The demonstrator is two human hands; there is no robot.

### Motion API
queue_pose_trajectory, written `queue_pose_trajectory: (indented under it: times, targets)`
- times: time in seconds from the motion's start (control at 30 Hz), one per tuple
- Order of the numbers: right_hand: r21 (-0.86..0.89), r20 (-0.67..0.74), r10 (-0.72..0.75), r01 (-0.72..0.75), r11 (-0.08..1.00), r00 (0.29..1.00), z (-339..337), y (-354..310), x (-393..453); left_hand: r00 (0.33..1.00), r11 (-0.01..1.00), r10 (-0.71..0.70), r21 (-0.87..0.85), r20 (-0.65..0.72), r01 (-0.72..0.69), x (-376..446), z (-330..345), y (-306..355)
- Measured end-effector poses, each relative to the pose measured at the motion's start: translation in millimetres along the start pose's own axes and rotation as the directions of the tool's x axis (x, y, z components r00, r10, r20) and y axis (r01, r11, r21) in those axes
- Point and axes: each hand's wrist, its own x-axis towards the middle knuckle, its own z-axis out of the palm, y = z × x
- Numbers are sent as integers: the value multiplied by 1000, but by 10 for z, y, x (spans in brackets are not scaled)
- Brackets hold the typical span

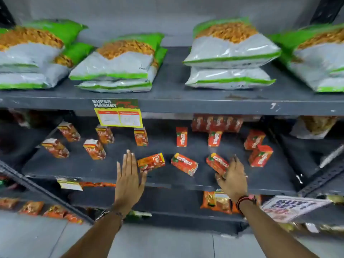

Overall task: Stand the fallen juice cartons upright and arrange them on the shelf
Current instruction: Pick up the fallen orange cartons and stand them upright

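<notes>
1. Three cartons lie flat along the front of the middle shelf [83,168]: the left fallen carton [151,162], the middle fallen carton [184,164] and the right fallen carton [217,163]. These are judged to be the work left.
2. The other cartons on this shelf stand upright but scattered: four at the left, e.g. one at [94,149], three across the middle row, e.g. one at [181,136], and two at the right, e.g. one at [260,155]. A packed row [216,123] stands at the back.
3. The standing step looks mostly done. Arranging into rows is judged not yet done.
4. The left hand [129,180] is spread flat, fingers straight, thumb touching the left fallen carton, holding nothing.
5. The right hand [232,178] is open with curled fingers against the right fallen carton; no closed grip is visible.
6. Snack bags [115,62] fill the upper shelf; they are not part of the task.
</notes>
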Motion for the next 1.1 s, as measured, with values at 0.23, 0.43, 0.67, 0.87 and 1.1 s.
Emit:
queue_pose_trajectory:
  times: [0.23,0.43,0.67,0.87,1.1]
  targets:
    - [121,31,288,-289,950,957,303,96,252,986,998,-26,-51,162,35,310,561,-673]
    - [103,15,284,-284,953,959,349,106,368,972,996,-23,-74,235,41,398,790,-831]
    - [190,-70,366,-348,918,928,320,-7,236,971,996,-19,-83,239,40,405,803,-846]
    - [406,-312,412,-272,872,856,312,-297,19,967,998,-10,-63,253,27,407,811,-892]
    - [611,-591,426,35,791,685,103,-781,75,961,999,-17,-39,276,29,414,787,-865]
